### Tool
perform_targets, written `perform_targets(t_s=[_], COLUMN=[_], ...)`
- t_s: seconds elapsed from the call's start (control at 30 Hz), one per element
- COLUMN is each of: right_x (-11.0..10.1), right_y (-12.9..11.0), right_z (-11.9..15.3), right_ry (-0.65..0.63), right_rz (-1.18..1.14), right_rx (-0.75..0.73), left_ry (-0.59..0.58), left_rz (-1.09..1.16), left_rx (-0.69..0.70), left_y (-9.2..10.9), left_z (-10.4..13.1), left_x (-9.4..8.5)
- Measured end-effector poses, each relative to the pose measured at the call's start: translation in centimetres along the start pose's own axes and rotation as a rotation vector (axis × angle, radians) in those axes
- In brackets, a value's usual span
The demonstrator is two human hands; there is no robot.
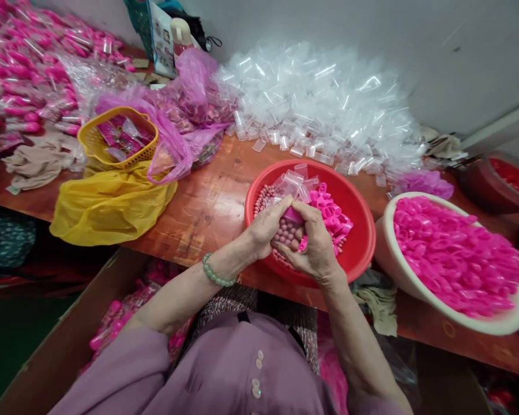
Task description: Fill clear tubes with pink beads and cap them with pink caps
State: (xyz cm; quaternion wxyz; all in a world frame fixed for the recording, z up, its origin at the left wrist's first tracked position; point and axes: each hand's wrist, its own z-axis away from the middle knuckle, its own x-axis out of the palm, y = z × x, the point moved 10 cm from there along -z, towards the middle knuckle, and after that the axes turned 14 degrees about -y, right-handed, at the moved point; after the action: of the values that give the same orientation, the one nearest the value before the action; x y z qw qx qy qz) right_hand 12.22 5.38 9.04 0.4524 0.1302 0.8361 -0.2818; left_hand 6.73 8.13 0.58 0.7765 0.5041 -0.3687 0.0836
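Observation:
Both hands meet over a red basin (pixel 363 230) on the wooden table. My left hand (pixel 270 226), with a green bead bracelet (pixel 214 272) at its wrist, is closed with its fingertips at the top of a small pink and clear piece (pixel 293 216). My right hand (pixel 315 245) curls round the other side of that piece, its thumb and fingers closed towards the left hand. Inside the basin lie dull pink beads (pixel 264 196), clear plastic tubes (pixel 297 181) and bright pink plastic parts (pixel 328 210). The fingers partly hide the held piece.
A white basin (pixel 387 248) heaped with pink parts (pixel 450 253) stands at right. Behind is a large pile of clear tubes (pixel 320 98). At left are a yellow basket (pixel 145 153), a yellow bag (pixel 108 207) and pink items (pixel 21 69). An open carton (pixel 73 323) stands below the table edge.

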Motion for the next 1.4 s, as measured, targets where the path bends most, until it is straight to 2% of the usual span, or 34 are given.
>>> perform_targets(t_s=[0.07, 0.17, 0.23, 0.3, 0.4, 0.57, 0.77, 0.87, 1.1, 1.2, 1.4], right_x=[0.0, -0.3, 1.0, 2.9, 4.9, 5.8, 7.4, 8.4, 9.0, 8.9, 8.8], right_y=[1.7, 4.9, 6.3, 7.0, 6.9, 6.5, 8.0, 8.7, 9.3, 9.6, 9.8], right_z=[0.4, 1.7, 2.6, 3.6, 4.1, 3.2, 3.7, 4.5, 5.1, 5.0, 4.6], right_ry=[-0.071, -0.144, -0.301, -0.489, -0.646, -0.701, -0.827, -0.868, -0.864, -0.873, -0.878], right_rz=[-0.043, -0.104, -0.126, -0.103, -0.05, 0.108, 0.35, 0.394, 0.412, 0.418, 0.416], right_rx=[0.065, 0.219, 0.298, 0.35, 0.373, 0.351, 0.383, 0.412, 0.435, 0.454, 0.483], left_ry=[-0.052, -0.071, -0.085, -0.088, -0.078, -0.104, -0.107, -0.109, -0.211, -0.196, -0.056], left_rz=[-0.004, -0.068, -0.111, -0.13, -0.118, -0.078, -0.07, -0.031, 0.053, 0.093, 0.047], left_rx=[-0.013, 0.092, 0.147, 0.138, 0.127, 0.107, 0.096, 0.074, 0.059, 0.063, 0.161], left_y=[0.3, 2.5, 3.5, 3.5, 3.1, 2.8, 2.9, 2.6, 2.5, 2.4, 2.8], left_z=[0.2, 1.4, 2.2, 2.6, 2.5, 1.8, 1.5, 1.1, 0.4, 0.2, 0.6], left_x=[0.0, -0.2, -0.1, -0.2, -0.6, -0.6, -0.9, -1.3, -0.6, -0.7, -1.8])
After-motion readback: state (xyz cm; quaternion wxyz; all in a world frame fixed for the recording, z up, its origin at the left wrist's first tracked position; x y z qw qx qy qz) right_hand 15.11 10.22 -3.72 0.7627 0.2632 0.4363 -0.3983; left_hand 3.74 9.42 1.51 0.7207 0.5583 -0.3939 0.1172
